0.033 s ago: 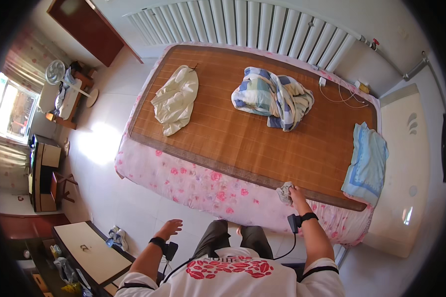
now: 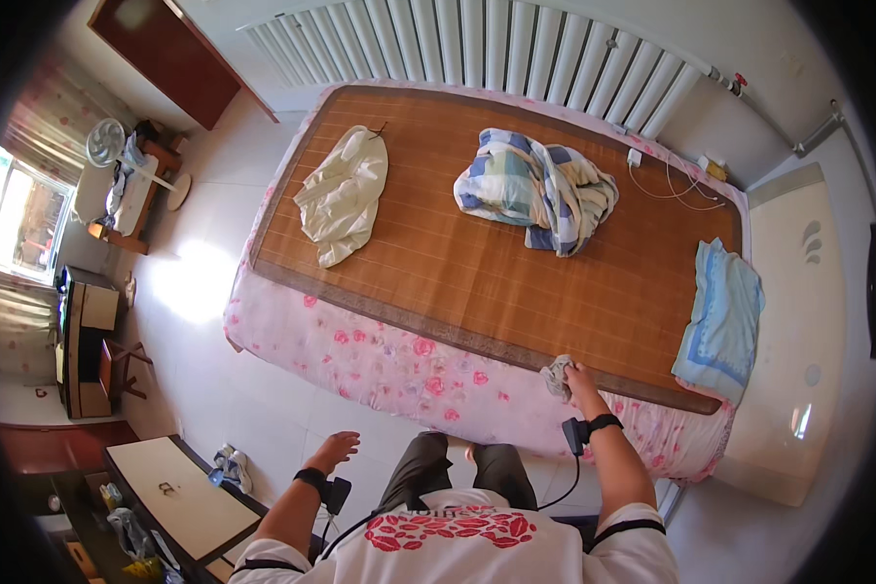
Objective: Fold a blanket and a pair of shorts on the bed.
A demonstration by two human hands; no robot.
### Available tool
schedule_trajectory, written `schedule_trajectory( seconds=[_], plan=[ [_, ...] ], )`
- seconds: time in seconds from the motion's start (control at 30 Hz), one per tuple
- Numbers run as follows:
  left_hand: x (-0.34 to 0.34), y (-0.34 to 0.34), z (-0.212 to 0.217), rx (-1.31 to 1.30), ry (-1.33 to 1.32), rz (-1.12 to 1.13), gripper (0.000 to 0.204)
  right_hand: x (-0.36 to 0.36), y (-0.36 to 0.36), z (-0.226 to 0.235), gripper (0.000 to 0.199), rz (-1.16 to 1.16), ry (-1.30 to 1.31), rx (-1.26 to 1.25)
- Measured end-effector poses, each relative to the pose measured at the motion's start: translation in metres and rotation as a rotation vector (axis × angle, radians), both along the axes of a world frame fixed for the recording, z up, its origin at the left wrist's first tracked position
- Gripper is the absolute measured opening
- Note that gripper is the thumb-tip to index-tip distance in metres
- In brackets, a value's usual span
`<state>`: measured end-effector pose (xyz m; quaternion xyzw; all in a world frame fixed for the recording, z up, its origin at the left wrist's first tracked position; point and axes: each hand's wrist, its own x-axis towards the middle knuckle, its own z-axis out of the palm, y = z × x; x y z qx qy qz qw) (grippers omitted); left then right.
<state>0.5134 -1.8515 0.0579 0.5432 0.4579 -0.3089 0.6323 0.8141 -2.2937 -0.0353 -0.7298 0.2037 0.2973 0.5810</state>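
I stand at the side of the bed [image 2: 380,360], looking down over it. My right hand [image 2: 584,380] reaches forward to the near edge of the woven bamboo mat [image 2: 457,263] and is closed around a small crumpled grey cloth [image 2: 557,376], which sits bunched at the mat's border, just where the mat meets the pink flowered sheet [image 2: 399,365]. A black band with a small device wraps that wrist, and a cable trails down from it. My left hand [image 2: 333,452] hangs loose out to the side over the pale floor [image 2: 253,389], fingers spread and relaxed, holding nothing; it wears the same kind of black wristband.

On the mat, well apart from my hands, a cream-coloured garment [image 2: 346,195] lies spread near the far left corner, and a blue, white and yellow checked quilt [image 2: 535,190] is heaped near the middle of the far side. A light blue folded towel-like blanket [image 2: 722,316] lies at the right end of the bed, overhanging the mat. A white charger and cable [image 2: 667,180] lie near the far right corner. Beyond the bed stands a white slatted headboard [image 2: 477,44]. By my left side is a low cabinet with a pale top [image 2: 180,496], with a pair of shoes [image 2: 229,465] beside it.
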Motion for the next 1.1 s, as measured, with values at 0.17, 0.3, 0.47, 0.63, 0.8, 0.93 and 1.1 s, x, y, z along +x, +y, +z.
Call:
schedule_trajectory(
  seconds=[0.17,0.3,0.47,0.63,0.8,0.93,1.1],
  plan=[
    [0.012,-0.008,-0.020,0.037,-0.024,-0.215,0.033,0.031,0.045,-0.049,0.026,0.133,-0.122,-0.321],
    [0.001,-0.011,-0.025,0.024,0.019,-0.170,0.033,0.060,0.082,-0.074,0.023,0.246,-0.198,-0.557],
    [-0.022,-0.005,-0.026,-0.011,0.177,0.079,0.034,0.140,0.098,-0.082,0.021,0.388,-0.531,-0.714],
    [-0.017,-0.007,-0.017,0.027,0.231,0.072,0.032,0.240,0.112,-0.045,0.042,0.422,-0.800,-1.071],
    [-0.007,-0.007,-0.015,0.062,0.221,0.066,0.032,0.275,0.110,-0.062,0.032,0.364,-0.774,-0.894],
    [0.007,-0.004,-0.014,-0.008,0.129,0.135,0.032,0.239,0.139,-0.032,0.025,0.204,-0.748,-0.377],
    [0.073,0.000,-0.001,0.141,-0.014,0.006,0.037,0.232,0.141,-0.007,0.021,0.135,-0.604,-0.171]
  ],
)
